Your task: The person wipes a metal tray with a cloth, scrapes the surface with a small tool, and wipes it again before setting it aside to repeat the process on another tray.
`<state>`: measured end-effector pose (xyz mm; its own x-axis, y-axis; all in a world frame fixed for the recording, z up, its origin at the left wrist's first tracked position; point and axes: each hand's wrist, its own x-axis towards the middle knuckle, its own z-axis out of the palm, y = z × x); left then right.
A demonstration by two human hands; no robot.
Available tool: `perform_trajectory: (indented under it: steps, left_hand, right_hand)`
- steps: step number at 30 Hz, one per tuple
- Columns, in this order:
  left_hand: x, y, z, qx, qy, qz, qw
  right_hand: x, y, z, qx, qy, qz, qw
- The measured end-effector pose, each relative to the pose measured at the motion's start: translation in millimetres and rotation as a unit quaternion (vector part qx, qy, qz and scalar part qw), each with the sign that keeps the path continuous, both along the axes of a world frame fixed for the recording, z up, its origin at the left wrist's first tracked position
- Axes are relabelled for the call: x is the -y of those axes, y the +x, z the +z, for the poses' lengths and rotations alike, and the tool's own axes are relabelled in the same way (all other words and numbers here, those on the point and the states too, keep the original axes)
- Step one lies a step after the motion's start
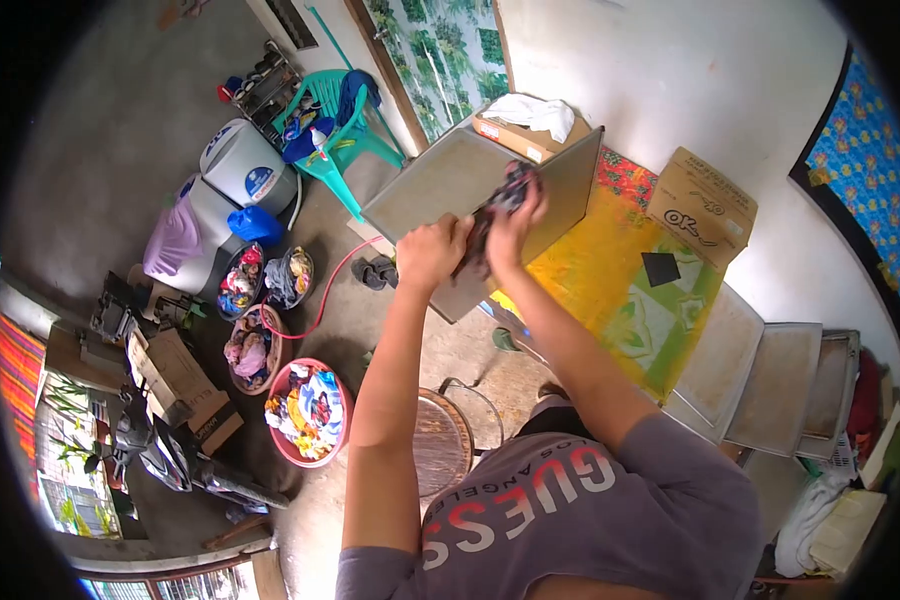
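Note:
A dark, patterned cloth is bunched up between my two hands over a grey, box-like piece of furniture. My left hand is closed in a fist at the cloth's lower end, near the box's front edge. Higher up, my right hand wraps round the cloth, slightly smeared by motion. On the box's far corner sits an open cardboard box with white cloth in it.
Tubs of clothes stand on the floor at left, near a washing machine and a green chair. A round stool is close to me. Flat panels, a carton and a yellow mat lie at right.

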<state>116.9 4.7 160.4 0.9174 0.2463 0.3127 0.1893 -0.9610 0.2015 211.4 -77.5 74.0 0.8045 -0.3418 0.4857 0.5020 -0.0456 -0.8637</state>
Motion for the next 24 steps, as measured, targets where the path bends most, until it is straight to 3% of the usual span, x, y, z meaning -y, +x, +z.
perform_trajectory:
  steps: [1,3,5,7,8,9,10,11,12,14,15,16,17,18,19,20,22,24]
  left_hand:
    - [-6,1,-1,0.003,0.003,-0.002,1.0]
    - [-22,-3,-7,0.01,0.006,-0.003,1.0]
    - [-38,-6,-13,0.016,-0.013,0.007,1.0]
    - [-58,-6,-25,0.027,-0.043,0.025,0.998]
    - [-65,-6,-27,0.034,-0.048,0.03,0.998]
    - [-70,-7,-29,0.039,-0.054,0.036,0.997]
    - [-76,-9,-32,0.044,-0.06,0.041,0.996]
    - [-80,-8,-35,0.048,-0.068,0.049,0.995]
    - [-83,-6,-36,0.054,-0.076,0.056,0.994]
    - [-89,-2,-39,0.054,-0.09,0.077,0.992]
    - [-92,1,-39,0.046,-0.095,0.091,0.99]
    - [-95,2,-39,0.036,-0.099,0.103,0.989]
    - [-95,5,-38,0.027,-0.091,0.107,0.99]
    - [-94,9,-34,0.019,-0.083,0.109,0.99]
    - [-91,12,-29,0.013,-0.076,0.112,0.991]
    - [-87,16,-23,0.011,-0.059,0.106,0.993]
    - [-75,22,-4,0.006,-0.025,0.093,0.995]
    - [-67,28,18,0.009,-0.002,0.085,0.996]
  right_hand:
    - [8,26,2,-0.05,-0.033,-0.052,0.997]
    - [28,85,-4,-0.102,0.02,-0.119,0.987]
    - [52,141,-29,-0.178,-0.031,-0.174,0.968]
    - [65,182,-82,-0.283,-0.031,-0.172,0.943]
    - [72,213,-148,-0.295,-0.057,-0.15,0.942]
    - [65,181,-140,-0.43,-0.045,-0.181,0.884]
    - [50,152,-144,-0.425,0.154,-0.099,0.887]
    - [36,127,-164,-0.418,0.322,-0.02,0.849]
    - [21,103,-186,-0.419,0.478,0.034,0.772]
    - [-45,68,-266,-0.515,0.436,-0.131,0.726]
    - [-94,29,-292,-0.485,0.272,-0.184,0.811]
    - [-103,-17,-254,-0.572,0.353,-0.083,0.736]
    - [-90,-56,-190,-0.66,0.412,0.142,0.612]
    - [-82,-82,-141,-0.689,0.396,0.299,0.528]
    - [-80,-97,-108,-0.681,0.366,0.405,0.487]
    - [-105,-105,-131,-0.639,0.342,0.358,0.589]
    - [-102,-103,-90,-0.53,0.342,0.46,0.625]
    - [-88,-77,-52,-0.408,0.392,0.625,0.539]
